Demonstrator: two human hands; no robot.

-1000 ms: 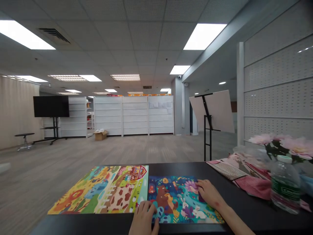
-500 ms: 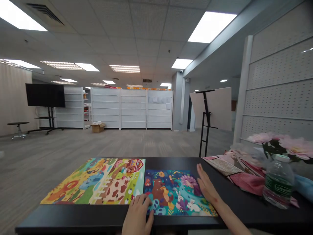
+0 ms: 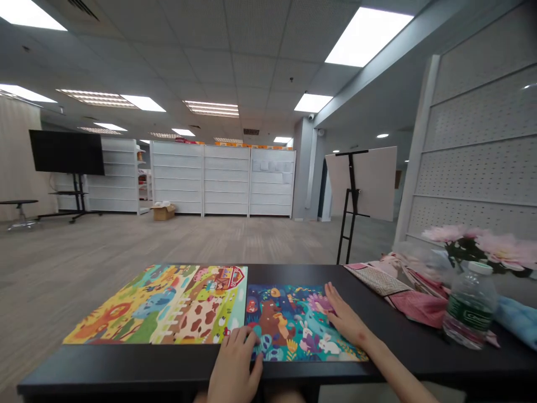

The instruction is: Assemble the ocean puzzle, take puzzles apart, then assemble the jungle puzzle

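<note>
Two colourful jigsaw puzzles lie side by side on a black table [image 3: 126,358]. The left one, a farm scene [image 3: 168,308], has a red barn in its far corner. The right one, a blue-green woodland scene [image 3: 289,316], shows a brown bear and white rabbits. My left hand [image 3: 235,361] rests on that scene's near-left corner, its fingers bent over the edge. My right hand [image 3: 346,319] lies flat on its right part, fingers spread beside a pink-purple patch. Neither hand seems to hold anything.
To the right of the puzzles stand a plastic water bottle [image 3: 470,307] with a green label and pink flowers [image 3: 478,246], among a patterned pink cloth [image 3: 403,294] and a blue cloth [image 3: 518,322]. An easel [image 3: 351,207] stands beyond the table, with white shelving farther back.
The whole scene sits higher in the frame, so my head has tilted down. My right hand's fingers, raised half a second ago, have come down onto the puzzle. My left hand has barely moved.
</note>
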